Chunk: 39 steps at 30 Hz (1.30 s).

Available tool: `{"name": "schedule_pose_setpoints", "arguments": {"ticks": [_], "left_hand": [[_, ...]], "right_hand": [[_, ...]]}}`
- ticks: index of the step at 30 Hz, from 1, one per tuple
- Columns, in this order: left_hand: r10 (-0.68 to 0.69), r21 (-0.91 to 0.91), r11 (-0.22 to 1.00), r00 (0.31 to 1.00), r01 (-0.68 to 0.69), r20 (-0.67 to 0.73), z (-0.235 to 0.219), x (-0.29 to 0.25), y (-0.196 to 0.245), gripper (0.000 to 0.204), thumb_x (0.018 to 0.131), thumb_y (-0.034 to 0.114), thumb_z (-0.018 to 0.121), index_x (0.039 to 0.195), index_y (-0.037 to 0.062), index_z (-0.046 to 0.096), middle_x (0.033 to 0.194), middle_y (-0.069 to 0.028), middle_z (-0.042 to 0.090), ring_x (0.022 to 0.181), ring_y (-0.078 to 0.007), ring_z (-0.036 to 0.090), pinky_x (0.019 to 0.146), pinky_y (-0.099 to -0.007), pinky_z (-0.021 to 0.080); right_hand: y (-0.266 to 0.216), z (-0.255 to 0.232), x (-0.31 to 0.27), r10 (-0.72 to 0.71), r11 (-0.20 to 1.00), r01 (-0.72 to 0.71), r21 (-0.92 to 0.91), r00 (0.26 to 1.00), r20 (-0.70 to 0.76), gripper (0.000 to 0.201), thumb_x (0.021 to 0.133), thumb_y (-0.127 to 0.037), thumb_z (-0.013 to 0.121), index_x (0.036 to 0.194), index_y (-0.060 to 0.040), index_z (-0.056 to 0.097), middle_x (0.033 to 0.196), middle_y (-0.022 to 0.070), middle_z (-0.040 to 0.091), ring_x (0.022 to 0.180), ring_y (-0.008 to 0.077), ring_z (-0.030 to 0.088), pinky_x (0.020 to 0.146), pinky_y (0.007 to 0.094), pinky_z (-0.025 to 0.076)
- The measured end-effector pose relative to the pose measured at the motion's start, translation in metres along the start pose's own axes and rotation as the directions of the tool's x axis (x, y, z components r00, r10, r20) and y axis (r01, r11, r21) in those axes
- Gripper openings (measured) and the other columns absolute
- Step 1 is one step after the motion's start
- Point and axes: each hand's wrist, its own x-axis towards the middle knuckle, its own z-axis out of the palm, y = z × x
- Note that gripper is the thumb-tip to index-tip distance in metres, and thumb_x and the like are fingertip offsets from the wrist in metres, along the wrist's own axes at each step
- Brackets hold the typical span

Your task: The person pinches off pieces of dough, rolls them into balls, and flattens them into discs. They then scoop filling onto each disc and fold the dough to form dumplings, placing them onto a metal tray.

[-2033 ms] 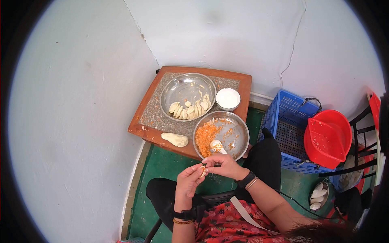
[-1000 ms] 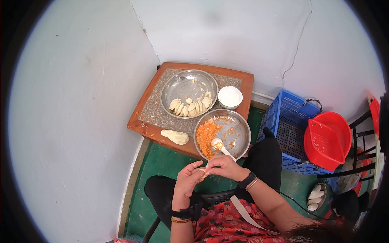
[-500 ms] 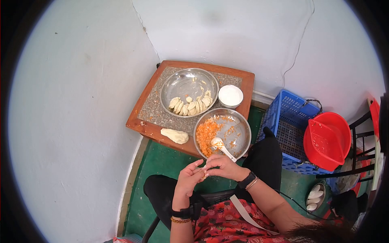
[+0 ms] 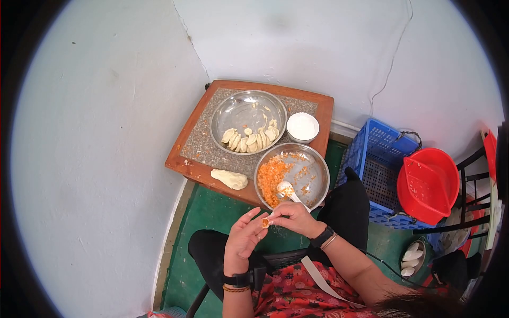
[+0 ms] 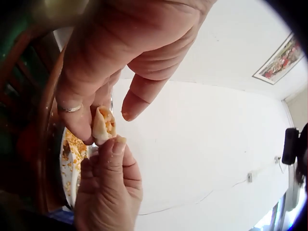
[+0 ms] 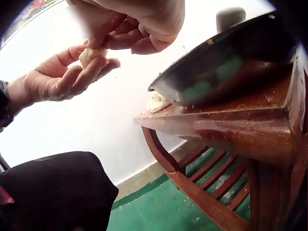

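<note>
A small half-closed dumpling point(image 4: 265, 223) with orange filling showing at its opening is held between the two hands, in front of the table. My right hand point(image 4: 295, 218) pinches its edge between thumb and fingers. My left hand point(image 4: 243, 239) supports it on extended fingers; in the left wrist view the left thumb point(image 5: 136, 98) stands apart from the dumpling wrapper point(image 5: 98, 129). Just beyond the hands, a steel basin point(image 4: 321, 164) holds chopped orange filling point(image 4: 271, 172) and a white spoon point(image 4: 298, 199).
On the low wooden table point(image 4: 186, 168) stand a steel basin point(image 4: 222, 114) with several finished dumplings and a bowl of white powder point(image 4: 303, 126). A dough lump point(image 4: 229, 179) lies at the front edge. Right, a blue crate point(image 4: 366, 153) stands beside a red basin point(image 4: 428, 185).
The left fingers have spread and straightened, and the dumpling's filled opening shows again. The right hand keeps pinching the edge. The head view has shifted slightly.
</note>
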Motion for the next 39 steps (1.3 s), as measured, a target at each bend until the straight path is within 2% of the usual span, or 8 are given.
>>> {"name": "schedule_pose_setpoints", "arguments": {"ticks": [4,10,16,19,22,25,34,39], "left_hand": [[-0.021,-0.179,0.984,1.0,0.02,-0.001,0.004,-0.001,0.001,0.037,0.086,0.006,0.057,0.121,0.0036,0.046,0.117,-0.0144,0.056,0.1,-0.0235,0.059,0.085,-0.0353,0.05],[0.13,-0.394,0.909,0.99,-0.138,-0.048,0.015,0.007,-0.02,0.032,0.087,0.007,0.056,0.117,0.0002,0.048,0.114,-0.0143,0.056,0.099,-0.0214,0.058,0.085,-0.0318,0.05],[0.177,-0.275,0.942,0.981,-0.192,-0.08,0.017,0.012,-0.025,0.028,0.088,0.004,0.053,0.114,-0.0028,0.05,0.108,-0.0128,0.058,0.093,-0.0176,0.06,0.082,-0.027,0.051],[0.163,-0.241,0.952,0.98,-0.187,-0.118,0.016,0.012,-0.027,0.027,0.088,0.003,0.052,0.114,-0.0037,0.05,0.106,-0.0122,0.059,0.091,-0.0168,0.06,0.081,-0.0262,0.051],[0.129,-0.203,0.967,0.983,-0.154,-0.128,0.015,0.011,-0.024,0.029,0.087,0.002,0.053,0.116,-0.0031,0.05,0.105,-0.0117,0.06,0.089,-0.0161,0.061,0.079,-0.0265,0.052],[0.155,-0.137,0.975,0.979,-0.173,-0.132,0.015,0.01,-0.025,0.03,0.087,0.001,0.054,0.117,-0.0025,0.05,0.103,-0.0109,0.06,0.085,-0.0154,0.061,0.076,-0.0269,0.053],[0.165,-0.072,0.982,0.976,-0.177,-0.143,0.01,0.01,-0.026,0.027,0.086,0.0,0.054,0.113,-0.0032,0.053,0.099,-0.0097,0.061,0.082,-0.0147,0.062,0.073,-0.0256,0.053],[0.142,-0.082,0.984,0.977,-0.156,-0.159,0.012,0.009,-0.023,0.027,0.085,0.001,0.055,0.112,-0.0044,0.054,0.097,-0.0104,0.062,0.081,-0.0149,0.062,0.071,-0.0249,0.053]], "right_hand": [[0.004,0.008,0.001,-0.035,0.999,0.034,-0.007,0.989,-0.141,0.01,0.078,-0.01,0.068,0.083,-0.0029,0.066,0.078,0.0062,0.064,0.072,0.0168,0.06,0.066,0.0276,0.047],[0.004,0.02,-0.001,0.03,0.998,-0.011,0.068,0.959,-0.281,0.01,0.076,-0.005,0.069,0.085,-0.0021,0.066,0.082,0.0068,0.065,0.075,0.0161,0.061,0.068,0.0262,0.047],[0.014,0.019,-0.003,-0.07,0.997,0.072,0.002,0.972,-0.226,0.014,0.076,-0.005,0.069,0.09,-0.0027,0.064,0.083,0.0065,0.063,0.075,0.0149,0.061,0.069,0.0265,0.048],[0.01,0.017,-0.003,0.078,0.99,-0.056,0.127,0.98,-0.182,0.021,0.076,-0.006,0.071,0.095,-0.0026,0.063,0.085,0.0043,0.061,0.078,0.0122,0.058,0.07,0.0248,0.047],[0.004,0.012,-0.001,0.108,0.993,-0.101,0.055,0.983,-0.15,0.027,0.075,-0.009,0.072,0.1,-0.0039,0.063,0.087,0.0032,0.059,0.08,0.0112,0.056,0.071,0.0242,0.046],[0.003,0.012,0.001,0.115,0.992,-0.105,0.069,0.98,-0.163,0.026,0.073,-0.011,0.073,0.097,-0.0055,0.064,0.088,0.0024,0.057,0.076,0.0107,0.052,0.067,0.0233,0.045],[0.005,0.008,0.001,0.017,0.999,-0.02,-0.036,0.997,-0.077,0.02,0.073,-0.014,0.073,0.088,-0.0047,0.065,0.084,0.0034,0.059,0.078,0.0149,0.055,0.068,0.0259,0.044],[0.003,0.01,0.0,0.057,0.998,-0.055,0.025,0.992,-0.11,0.017,0.073,-0.013,0.073,0.086,-0.0042,0.066,0.083,0.0047,0.061,0.081,0.0173,0.056,0.07,0.0277,0.045]]}}
